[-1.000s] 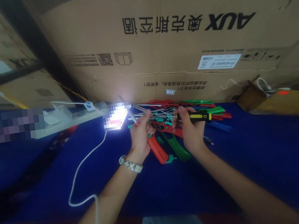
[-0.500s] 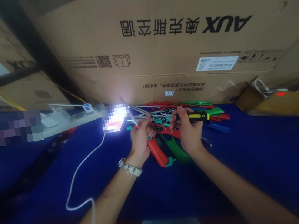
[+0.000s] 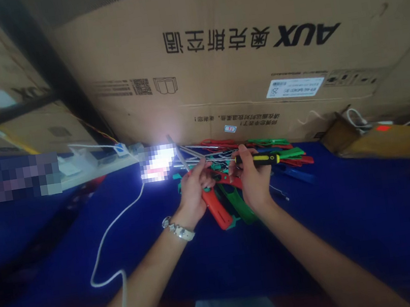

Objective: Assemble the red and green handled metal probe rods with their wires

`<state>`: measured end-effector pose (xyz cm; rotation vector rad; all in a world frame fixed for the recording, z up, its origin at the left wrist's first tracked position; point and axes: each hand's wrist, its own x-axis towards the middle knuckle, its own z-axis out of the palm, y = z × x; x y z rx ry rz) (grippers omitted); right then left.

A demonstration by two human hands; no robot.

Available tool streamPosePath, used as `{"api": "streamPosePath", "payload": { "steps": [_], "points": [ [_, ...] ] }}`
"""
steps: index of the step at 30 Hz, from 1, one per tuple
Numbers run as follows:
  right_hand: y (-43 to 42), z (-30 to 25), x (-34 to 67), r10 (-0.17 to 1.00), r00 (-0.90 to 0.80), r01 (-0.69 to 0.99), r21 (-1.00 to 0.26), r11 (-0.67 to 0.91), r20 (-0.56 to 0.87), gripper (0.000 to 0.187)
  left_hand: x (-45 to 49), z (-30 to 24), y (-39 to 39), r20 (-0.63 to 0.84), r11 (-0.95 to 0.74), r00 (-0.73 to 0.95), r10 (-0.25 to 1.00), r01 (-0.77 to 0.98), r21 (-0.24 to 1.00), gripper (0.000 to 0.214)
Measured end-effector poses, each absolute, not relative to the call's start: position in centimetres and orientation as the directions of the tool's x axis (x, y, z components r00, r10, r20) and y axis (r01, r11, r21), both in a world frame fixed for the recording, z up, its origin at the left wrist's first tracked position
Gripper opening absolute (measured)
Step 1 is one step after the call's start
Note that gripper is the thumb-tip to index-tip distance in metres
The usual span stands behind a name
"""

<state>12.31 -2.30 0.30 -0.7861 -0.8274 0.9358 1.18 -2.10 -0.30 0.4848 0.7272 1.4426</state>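
My right hand is closed round a screwdriver with a black and yellow handle, its shaft pointing left toward my left hand. My left hand pinches a thin metal rod or tool that sticks up to the left, and it wears a wristwatch. Both hands hover over a pile of red and green plastic-handled tools with metal prongs on the blue cloth.
A big cardboard box stands right behind the pile. A bright blurred screen glows left of my hands, with a white cable curling toward me. A power strip lies at the left. A brown box sits at the right.
Both hands have drifted slightly left and closer together; the screwdriver has moved left with my right hand. The grips are unchanged.
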Motion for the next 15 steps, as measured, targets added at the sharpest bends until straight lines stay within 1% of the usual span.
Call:
{"api": "streamPosePath", "payload": {
  "steps": [3,6,11,15],
  "points": [
    [-2.3,0.3,12.3,0.904,0.350,-0.371,-0.850,0.374,0.245,0.032,1.2,-0.4,-2.1,-0.149,0.088,-0.021,0.989,-0.721,0.687,0.033],
    [-2.2,0.4,12.4,0.900,0.362,-0.371,-0.849,0.376,0.241,0.032,1.1,-0.5,-2.1,-0.129,0.067,-0.035,0.991,-0.706,0.705,0.036],
    [-2.1,0.8,12.9,0.897,0.367,-0.365,-0.850,0.381,0.245,0.031,1.2,-0.5,-2.2,-0.041,0.018,-0.020,0.999,-0.655,0.756,0.040],
    [-2.3,1.3,13.1,0.896,0.373,-0.358,-0.853,0.379,0.241,0.030,1.3,-0.3,-2.3,0.002,-0.021,-0.030,1.000,-0.642,0.766,0.041]
  ]
}}
